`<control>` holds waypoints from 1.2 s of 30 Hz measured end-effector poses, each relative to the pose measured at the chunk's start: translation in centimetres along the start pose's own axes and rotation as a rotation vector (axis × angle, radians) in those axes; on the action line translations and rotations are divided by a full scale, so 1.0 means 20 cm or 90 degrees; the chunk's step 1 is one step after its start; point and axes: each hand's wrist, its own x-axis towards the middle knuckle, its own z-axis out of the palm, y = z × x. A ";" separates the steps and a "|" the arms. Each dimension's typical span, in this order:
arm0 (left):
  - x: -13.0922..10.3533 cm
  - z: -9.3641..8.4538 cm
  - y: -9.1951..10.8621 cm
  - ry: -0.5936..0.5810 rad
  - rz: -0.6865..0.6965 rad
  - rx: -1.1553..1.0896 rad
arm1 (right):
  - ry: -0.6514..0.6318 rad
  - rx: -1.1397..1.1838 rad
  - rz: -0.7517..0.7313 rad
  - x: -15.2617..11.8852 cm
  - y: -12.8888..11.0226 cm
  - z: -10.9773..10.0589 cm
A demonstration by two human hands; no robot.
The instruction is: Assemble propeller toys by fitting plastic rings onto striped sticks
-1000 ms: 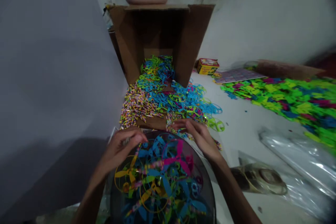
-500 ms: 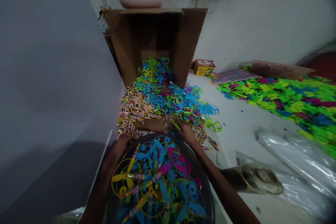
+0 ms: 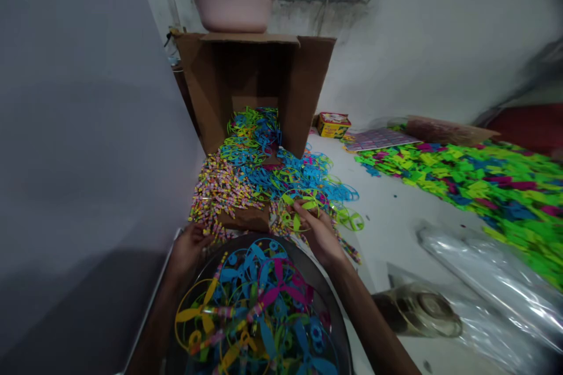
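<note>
My right hand (image 3: 320, 231) holds a green ringed propeller (image 3: 295, 206) just above the spilled heap of blue and green propellers (image 3: 281, 170). My left hand (image 3: 188, 245) rests at the near edge of a heap of small striped sticks (image 3: 219, 186), its fingers curled among them; whether it grips one I cannot tell. Below both hands sits a dark round bowl (image 3: 326, 286) full of assembled propellers in blue, pink and yellow.
A cardboard box (image 3: 308, 88) lies on its side spilling propellers, with a pink basin (image 3: 231, 0) on top. A grey panel (image 3: 79, 146) fills the left. Green and pink plastic parts (image 3: 475, 173) cover the right floor, near clear bags (image 3: 484, 281) and a tape roll (image 3: 428, 307).
Both hands moved off the bowl's rim toward the heaps. My right hand picked up a green propeller; my left hand reached the sticks. The view tilted upward.
</note>
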 end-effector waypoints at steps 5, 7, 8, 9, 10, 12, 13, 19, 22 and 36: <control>-0.15 -0.06 0.28 0.109 0.046 -0.220 | -0.074 -0.099 0.029 -0.15 -0.06 0.09; -0.27 -0.07 0.45 0.087 0.114 -0.239 | -0.165 -0.170 0.028 -0.21 -0.07 0.13; -0.33 -0.07 0.52 0.046 0.141 -0.245 | -0.212 -0.202 0.028 -0.24 -0.08 0.15; -0.38 -0.06 0.60 -0.017 0.160 -0.250 | -0.255 -0.228 0.028 -0.26 -0.09 0.16; -0.43 -0.05 0.66 -0.070 0.169 -0.249 | -0.292 -0.250 0.025 -0.29 -0.11 0.18; -0.50 -0.03 0.75 -0.096 0.169 -0.251 | -0.361 -0.287 0.015 -0.34 -0.14 0.19; -0.52 -0.02 0.78 -0.102 0.164 -0.258 | -0.389 -0.310 0.006 -0.36 -0.15 0.20; -0.55 0.00 0.82 -0.235 0.134 -0.301 | -0.460 -0.352 0.047 -0.42 -0.18 0.19; -0.57 0.01 0.82 -0.240 0.126 -0.279 | -0.447 -0.317 0.081 -0.45 -0.17 0.20; -0.61 -0.07 0.84 -0.340 0.156 -0.246 | -0.428 -0.251 0.036 -0.59 -0.14 0.23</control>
